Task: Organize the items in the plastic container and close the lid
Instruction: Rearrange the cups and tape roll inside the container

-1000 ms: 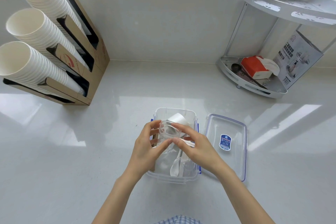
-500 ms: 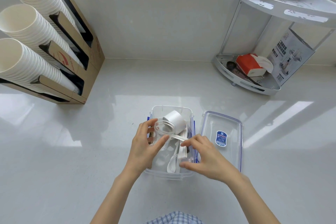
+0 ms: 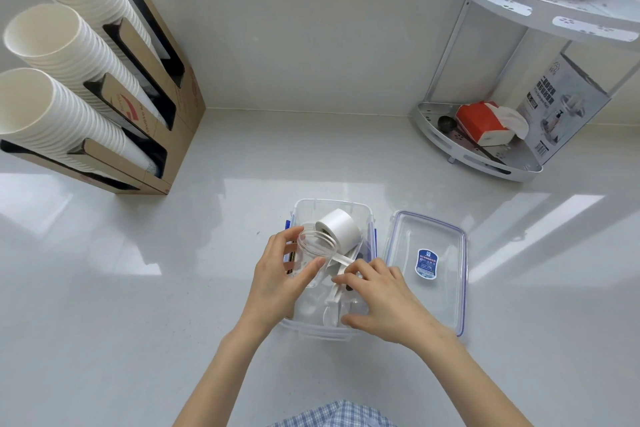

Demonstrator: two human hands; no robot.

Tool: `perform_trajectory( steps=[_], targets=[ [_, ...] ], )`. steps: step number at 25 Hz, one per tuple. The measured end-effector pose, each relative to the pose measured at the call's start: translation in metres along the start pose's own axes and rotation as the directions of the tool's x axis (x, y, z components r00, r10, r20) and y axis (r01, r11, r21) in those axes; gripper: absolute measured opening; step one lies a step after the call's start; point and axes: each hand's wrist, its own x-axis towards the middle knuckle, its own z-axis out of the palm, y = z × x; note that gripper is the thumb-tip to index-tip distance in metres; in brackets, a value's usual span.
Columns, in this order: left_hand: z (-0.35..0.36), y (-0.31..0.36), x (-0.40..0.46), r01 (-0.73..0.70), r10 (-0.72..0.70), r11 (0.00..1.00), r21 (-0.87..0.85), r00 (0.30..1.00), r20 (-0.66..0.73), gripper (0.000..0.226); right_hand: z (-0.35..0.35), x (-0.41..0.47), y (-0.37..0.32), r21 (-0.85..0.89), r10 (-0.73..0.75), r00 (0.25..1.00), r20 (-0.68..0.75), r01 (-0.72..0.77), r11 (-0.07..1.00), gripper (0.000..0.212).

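Note:
A clear plastic container [image 3: 313, 208] with blue clips sits open on the white counter. Inside it lie a white cylinder [image 3: 341, 229], a clear jar [image 3: 313, 251] and several white plastic spoons [image 3: 330, 305]. My left hand [image 3: 277, 282] is wrapped around the clear jar, holding it tilted over the container's left side. My right hand [image 3: 382, 296] reaches into the container's near right part, its fingertips pinching a white strip or spoon handle [image 3: 341, 259]. The clear lid [image 3: 427, 267] with a blue label lies flat, just right of the container.
A cardboard dispenser [image 3: 152, 114] with three stacks of white paper cups stands at the back left. A white corner rack [image 3: 485, 149] holding a red tissue pack and a printed box stands at the back right. A wall runs behind the counter.
My right hand has let go of the jar and dropped to the spoons at the container's near right. My left hand keeps the jar. The view shifted slightly.

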Motion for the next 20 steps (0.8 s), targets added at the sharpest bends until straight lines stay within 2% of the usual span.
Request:
perform_trajectory(
  steps=[4, 7, 9, 12, 16, 20],
  targets=[
    [0.000, 0.001, -0.001, -0.001, 0.001, 1.000, -0.005, 1.000, 0.001, 0.041, -0.002, 0.007, -0.003, -0.057, -0.014, 0.997, 0.073, 0.018, 0.998, 0.062],
    [-0.002, 0.001, 0.000, -0.005, 0.005, 1.000, -0.011, 1.000, -0.005, 0.041, -0.005, 0.007, -0.004, -0.008, -0.016, 0.998, 0.066, 0.017, 1.000, 0.066],
    [-0.003, 0.001, 0.001, -0.004, 0.004, 1.000, -0.013, 1.000, -0.012, 0.041, -0.011, 0.005, -0.003, 0.107, -0.005, 0.999, 0.032, 0.001, 0.994, 0.065],
    [-0.004, 0.000, 0.002, 0.008, -0.008, 1.000, -0.018, 0.999, -0.035, 0.045, -0.026, 0.002, -0.001, 0.328, 0.008, 0.999, -0.032, 0.002, 0.945, 0.053],
    [-0.006, 0.000, 0.004, 0.034, -0.037, 0.999, -0.029, 0.996, -0.078, 0.049, -0.050, -0.001, 0.007, 0.541, 0.078, 0.993, -0.088, -0.018, 0.841, 0.026],
    [-0.007, 0.000, 0.004, 0.028, -0.030, 0.999, -0.023, 0.997, -0.076, 0.044, -0.067, -0.001, 0.012, 0.724, 0.161, 0.978, -0.135, -0.013, 0.690, 0.020]
  ],
)
